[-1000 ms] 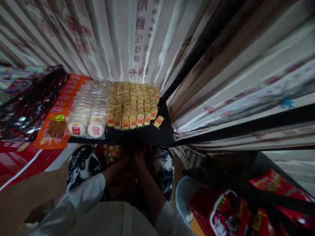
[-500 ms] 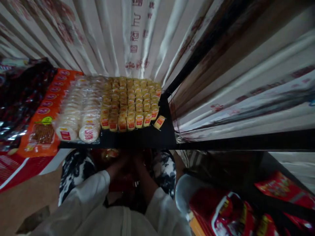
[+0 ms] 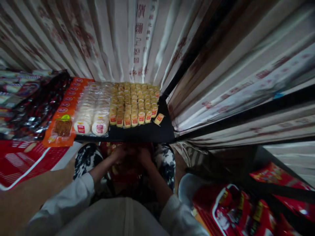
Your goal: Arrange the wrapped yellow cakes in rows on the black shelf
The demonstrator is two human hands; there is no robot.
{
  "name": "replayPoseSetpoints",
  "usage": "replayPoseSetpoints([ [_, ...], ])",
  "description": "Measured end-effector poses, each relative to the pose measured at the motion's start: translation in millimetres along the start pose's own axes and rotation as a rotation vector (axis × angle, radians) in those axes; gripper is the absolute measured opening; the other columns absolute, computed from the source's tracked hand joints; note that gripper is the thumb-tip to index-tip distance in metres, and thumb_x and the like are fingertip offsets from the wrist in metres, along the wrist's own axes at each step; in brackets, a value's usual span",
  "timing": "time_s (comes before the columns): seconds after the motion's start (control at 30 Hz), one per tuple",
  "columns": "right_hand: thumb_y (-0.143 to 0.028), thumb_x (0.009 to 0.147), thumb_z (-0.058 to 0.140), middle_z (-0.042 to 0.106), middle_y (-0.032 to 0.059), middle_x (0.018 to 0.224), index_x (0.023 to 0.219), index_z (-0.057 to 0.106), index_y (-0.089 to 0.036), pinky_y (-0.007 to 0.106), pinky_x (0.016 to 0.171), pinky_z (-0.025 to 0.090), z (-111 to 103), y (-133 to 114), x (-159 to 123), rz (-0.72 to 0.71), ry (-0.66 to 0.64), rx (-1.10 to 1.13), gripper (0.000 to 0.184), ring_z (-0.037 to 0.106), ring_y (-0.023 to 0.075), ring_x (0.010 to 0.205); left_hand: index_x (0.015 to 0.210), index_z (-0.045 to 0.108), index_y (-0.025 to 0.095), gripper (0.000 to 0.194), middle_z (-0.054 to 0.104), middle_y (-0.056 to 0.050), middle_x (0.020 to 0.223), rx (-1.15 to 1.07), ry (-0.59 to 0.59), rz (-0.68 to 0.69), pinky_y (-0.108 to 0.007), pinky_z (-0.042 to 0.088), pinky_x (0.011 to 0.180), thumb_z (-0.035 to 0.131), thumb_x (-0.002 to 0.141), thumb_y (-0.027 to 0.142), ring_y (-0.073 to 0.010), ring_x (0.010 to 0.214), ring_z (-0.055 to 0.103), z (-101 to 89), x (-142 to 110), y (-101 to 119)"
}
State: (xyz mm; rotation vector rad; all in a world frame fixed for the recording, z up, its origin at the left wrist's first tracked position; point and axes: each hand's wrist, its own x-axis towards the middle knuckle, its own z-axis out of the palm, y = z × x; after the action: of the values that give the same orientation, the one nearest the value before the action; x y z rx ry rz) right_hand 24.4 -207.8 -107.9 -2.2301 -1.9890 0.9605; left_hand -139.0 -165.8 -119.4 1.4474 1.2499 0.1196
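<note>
Between my knees, under the front edge of the black shelf, both hands reach into a red basket in deep shadow. My left hand is at its left side, near some yellowish wrapped packs. My right hand is a little to the right. The fingers of both hands are too dark to make out, and so is anything in them. On the shelf above stand rows of small yellow wrapped cakes, with one single cake lying apart at their right front corner.
Left of the cakes are round white wrapped biscuits, an orange snack bag and dark shiny packets. A red basket with a white handle stands lower left. Red packets fill the lower right. Pleated curtains hang behind.
The view has shifted, so the shelf goods sit further right. My forearms have spread apart, and my hands show more beneath the shelf edge. The single cake still lies in its spot.
</note>
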Motion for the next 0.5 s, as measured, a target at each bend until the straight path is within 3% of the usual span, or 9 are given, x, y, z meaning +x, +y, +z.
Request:
replayPoseSetpoints([
  [0.13,-0.022,0.077,0.059,0.068,0.0082,0.108,0.105,0.068,-0.019,0.032,0.089,0.045,-15.3,0.3,-19.2,-0.153,0.059,0.322,0.03,0.061,0.0224,0.1,0.088,0.071,0.011,0.036,0.069,-0.005,0.075,-0.018,-0.029,0.021,-0.023,0.04,0.055,0.055,0.073,0.041,-0.0161,0.065,0.058,-17.8,-18.8,12.7],
  [0.23,-0.021,0.077,0.056,0.069,0.0061,0.103,0.105,0.065,-0.018,0.032,0.083,0.048,-26.2,0.4,-30.6,-0.202,0.042,0.566,0.03,0.063,0.0204,0.092,0.085,0.071,0.012,0.036,0.067,-0.004,0.072,-0.076,-0.058,0.123,-0.021,0.038,0.055,0.053,0.076,0.041,-0.0133,0.062,0.054,-31.0,-32.3,34.5],
  [0.33,-0.024,0.077,0.055,0.069,0.0031,0.097,0.101,0.064,-0.018,0.03,0.082,0.047,-40.5,-0.4,-39.3,-0.232,0.077,0.683,0.026,0.062,0.0178,0.089,0.09,0.071,0.014,0.036,0.064,-0.002,0.069,0.003,-0.068,0.264,-0.02,0.038,0.058,0.055,0.075,0.043,-0.0128,0.064,0.052,-42.5,-45.3,63.6],
  [0.5,-0.032,0.077,0.056,0.066,0.0004,0.085,0.093,0.062,-0.018,0.024,0.071,0.047,-69.5,-2.1,-41.8,-0.235,0.146,0.823,0.023,0.06,0.0141,0.077,0.094,0.07,0.016,0.031,0.058,-0.001,0.075,0.236,0.111,0.401,-0.021,0.039,0.065,0.06,0.071,0.033,-0.0136,0.07,0.05,-49.3,-50.4,103.8],
])
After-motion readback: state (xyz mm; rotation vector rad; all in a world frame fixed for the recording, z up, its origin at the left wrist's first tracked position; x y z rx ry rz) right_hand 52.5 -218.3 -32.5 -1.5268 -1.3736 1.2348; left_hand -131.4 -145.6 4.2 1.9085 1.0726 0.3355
